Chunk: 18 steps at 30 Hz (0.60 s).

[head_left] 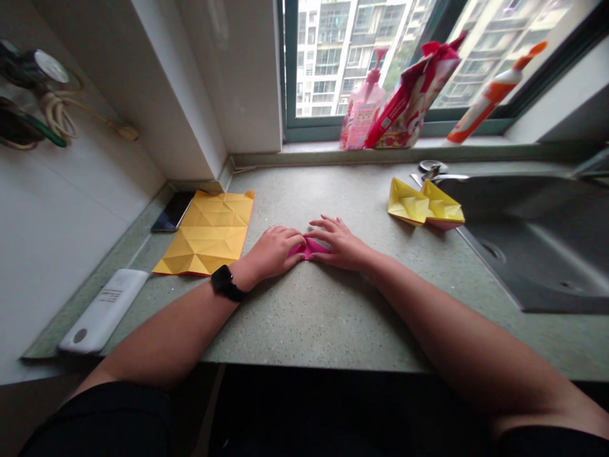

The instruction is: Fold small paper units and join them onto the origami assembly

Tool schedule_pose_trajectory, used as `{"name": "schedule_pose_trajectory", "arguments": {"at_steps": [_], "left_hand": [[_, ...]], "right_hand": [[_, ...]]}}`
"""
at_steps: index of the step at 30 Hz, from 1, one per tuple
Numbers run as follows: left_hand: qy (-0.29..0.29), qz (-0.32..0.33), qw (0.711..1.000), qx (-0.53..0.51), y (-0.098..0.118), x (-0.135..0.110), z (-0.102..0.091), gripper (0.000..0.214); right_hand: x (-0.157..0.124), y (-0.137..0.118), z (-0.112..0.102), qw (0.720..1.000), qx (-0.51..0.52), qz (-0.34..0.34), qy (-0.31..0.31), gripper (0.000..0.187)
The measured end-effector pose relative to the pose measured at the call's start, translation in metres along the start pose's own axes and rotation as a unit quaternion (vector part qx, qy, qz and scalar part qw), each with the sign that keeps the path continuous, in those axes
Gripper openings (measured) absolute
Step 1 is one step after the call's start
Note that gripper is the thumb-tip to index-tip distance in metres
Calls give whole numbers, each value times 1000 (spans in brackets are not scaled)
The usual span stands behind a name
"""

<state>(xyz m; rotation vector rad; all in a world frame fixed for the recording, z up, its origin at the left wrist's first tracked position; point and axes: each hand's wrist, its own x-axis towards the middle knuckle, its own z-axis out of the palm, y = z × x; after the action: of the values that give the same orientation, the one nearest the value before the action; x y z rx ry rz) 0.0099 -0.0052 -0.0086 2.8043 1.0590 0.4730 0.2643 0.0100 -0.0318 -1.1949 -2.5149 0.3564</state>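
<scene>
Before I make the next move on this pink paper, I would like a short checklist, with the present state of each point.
1. Pink paper on the counter, between both hands: ok.
2. Left hand at the paper's left end, fingers and thumb around it: ok.
3. Right hand fully closed on the paper: not ok; fingers are spread, thumb at its right end.
4. Creases lined up: cannot tell; fingers cover part of the paper.
5. Yellow sheet apart from the pink paper: ok.
6. Folded yellow piece well away from the sink: not ok; it sits by the rim.
</scene>
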Motion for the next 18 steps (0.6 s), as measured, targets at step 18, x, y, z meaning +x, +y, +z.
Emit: {"name": "schedule_pose_trajectory", "arguments": {"at_steps": [18], "left_hand": [[-98, -105, 989, 38, -34, -26, -37, 44]], "right_hand": [[0, 6, 4, 999, -24, 13, -23, 51]]}}
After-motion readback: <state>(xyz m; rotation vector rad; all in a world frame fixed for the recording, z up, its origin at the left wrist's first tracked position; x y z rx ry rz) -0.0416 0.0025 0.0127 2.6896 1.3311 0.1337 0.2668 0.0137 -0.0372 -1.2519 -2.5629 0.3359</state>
